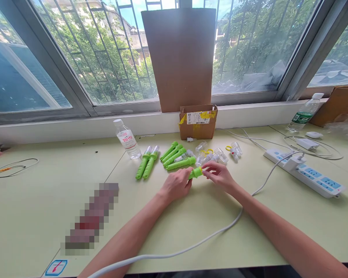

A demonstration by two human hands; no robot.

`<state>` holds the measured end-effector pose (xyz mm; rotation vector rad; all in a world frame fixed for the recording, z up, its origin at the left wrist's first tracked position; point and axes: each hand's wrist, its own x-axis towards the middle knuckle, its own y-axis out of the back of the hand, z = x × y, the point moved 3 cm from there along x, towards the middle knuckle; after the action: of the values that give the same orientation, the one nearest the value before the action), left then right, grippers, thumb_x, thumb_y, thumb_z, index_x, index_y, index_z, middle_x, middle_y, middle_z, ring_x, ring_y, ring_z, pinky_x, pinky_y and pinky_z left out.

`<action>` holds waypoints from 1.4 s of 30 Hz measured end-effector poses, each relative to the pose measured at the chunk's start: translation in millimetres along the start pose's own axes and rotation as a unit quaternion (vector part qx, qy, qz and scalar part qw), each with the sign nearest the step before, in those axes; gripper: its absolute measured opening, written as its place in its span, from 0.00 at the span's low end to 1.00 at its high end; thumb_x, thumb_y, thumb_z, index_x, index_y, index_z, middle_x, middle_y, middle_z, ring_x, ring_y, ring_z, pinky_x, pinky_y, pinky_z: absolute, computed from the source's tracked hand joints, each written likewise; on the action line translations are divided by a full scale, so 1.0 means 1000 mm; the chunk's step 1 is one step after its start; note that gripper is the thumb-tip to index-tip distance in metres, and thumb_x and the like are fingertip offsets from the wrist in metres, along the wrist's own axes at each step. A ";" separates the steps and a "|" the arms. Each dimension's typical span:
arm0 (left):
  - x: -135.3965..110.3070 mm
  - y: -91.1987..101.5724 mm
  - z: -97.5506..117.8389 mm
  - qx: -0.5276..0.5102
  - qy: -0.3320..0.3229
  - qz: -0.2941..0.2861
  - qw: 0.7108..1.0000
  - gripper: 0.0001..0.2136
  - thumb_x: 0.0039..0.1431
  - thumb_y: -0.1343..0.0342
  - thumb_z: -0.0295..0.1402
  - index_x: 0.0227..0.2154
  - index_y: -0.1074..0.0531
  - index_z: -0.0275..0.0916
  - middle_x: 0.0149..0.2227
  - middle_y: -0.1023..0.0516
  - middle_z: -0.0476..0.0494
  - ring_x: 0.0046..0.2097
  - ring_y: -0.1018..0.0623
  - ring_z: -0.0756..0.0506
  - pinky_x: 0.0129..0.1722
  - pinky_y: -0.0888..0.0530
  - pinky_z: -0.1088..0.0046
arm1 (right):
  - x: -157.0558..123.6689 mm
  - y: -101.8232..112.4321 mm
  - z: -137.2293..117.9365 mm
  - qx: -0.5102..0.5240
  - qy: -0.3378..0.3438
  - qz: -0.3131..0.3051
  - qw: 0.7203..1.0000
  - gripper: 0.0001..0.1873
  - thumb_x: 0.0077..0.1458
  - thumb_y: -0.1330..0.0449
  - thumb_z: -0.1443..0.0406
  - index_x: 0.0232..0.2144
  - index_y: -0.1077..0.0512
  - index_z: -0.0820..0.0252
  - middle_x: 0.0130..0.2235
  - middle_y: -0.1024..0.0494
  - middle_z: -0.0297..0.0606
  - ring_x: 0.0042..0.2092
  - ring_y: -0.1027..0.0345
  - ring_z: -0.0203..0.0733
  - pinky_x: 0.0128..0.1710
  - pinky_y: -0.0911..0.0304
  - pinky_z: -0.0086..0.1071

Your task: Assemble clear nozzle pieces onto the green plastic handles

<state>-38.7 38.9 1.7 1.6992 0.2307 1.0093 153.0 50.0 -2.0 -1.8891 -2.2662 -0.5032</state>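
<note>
My left hand (178, 184) is closed around a green plastic handle (195, 173), whose wider threaded end points right. At that end, the fingertips of my right hand (219, 174) pinch a small yellow piece (201, 170), mostly covered by the fingers. Just beyond my hands lie several more green handles (180, 163) in a loose pile. Clear plastic cups (220, 155) and yellow rings (229, 148) are scattered to the right of the pile. Two green handles with clear tops (148, 164) lie side by side on the left.
A water bottle (127, 139) and an open cardboard box (197, 123) stand at the back. On the right are a power strip (304, 172) and another bottle (305, 112). A white cable (191, 247) crosses the table in front of me. A blurred-out object (92, 218) lies at left.
</note>
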 end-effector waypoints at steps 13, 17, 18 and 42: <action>-0.003 0.001 0.002 0.044 -0.060 -0.024 0.997 0.21 0.65 0.57 0.39 0.60 0.43 0.43 0.28 0.28 0.48 0.24 0.29 0.50 0.21 0.36 0.77 | -0.005 -0.007 -0.013 -0.021 0.028 -0.016 0.999 0.12 0.51 0.37 0.56 0.35 0.25 0.56 0.38 0.29 0.38 0.33 0.30 0.38 0.26 0.32 0.29; -0.002 0.005 0.003 0.039 -0.068 -0.004 0.997 0.21 0.65 0.57 0.39 0.59 0.41 0.44 0.26 0.29 0.48 0.23 0.30 0.50 0.21 0.36 0.77 | -0.006 -0.009 -0.016 -0.025 0.028 -0.021 0.999 0.12 0.51 0.37 0.56 0.36 0.25 0.57 0.38 0.28 0.39 0.34 0.30 0.38 0.26 0.33 0.28; -0.002 0.006 0.003 0.035 -0.067 -0.001 0.997 0.20 0.65 0.57 0.39 0.59 0.40 0.43 0.26 0.29 0.48 0.23 0.30 0.50 0.21 0.35 0.77 | -0.007 -0.009 -0.017 -0.027 0.027 -0.022 0.999 0.13 0.52 0.37 0.56 0.36 0.25 0.57 0.38 0.28 0.39 0.34 0.30 0.37 0.26 0.33 0.28; -0.003 0.007 0.003 0.055 -0.057 0.097 0.992 0.19 0.64 0.54 0.34 0.58 0.38 0.42 0.25 0.30 0.49 0.24 0.29 0.52 0.23 0.36 0.79 | -0.005 -0.015 -0.012 0.026 -0.032 -0.021 0.999 0.22 0.45 0.34 0.52 0.40 0.29 0.58 0.32 0.26 0.35 0.29 0.28 0.39 0.29 0.28 0.34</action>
<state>-40.2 32.2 5.8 1.9022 0.0464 1.0527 138.1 38.7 5.3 -1.8625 -2.3382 -0.3899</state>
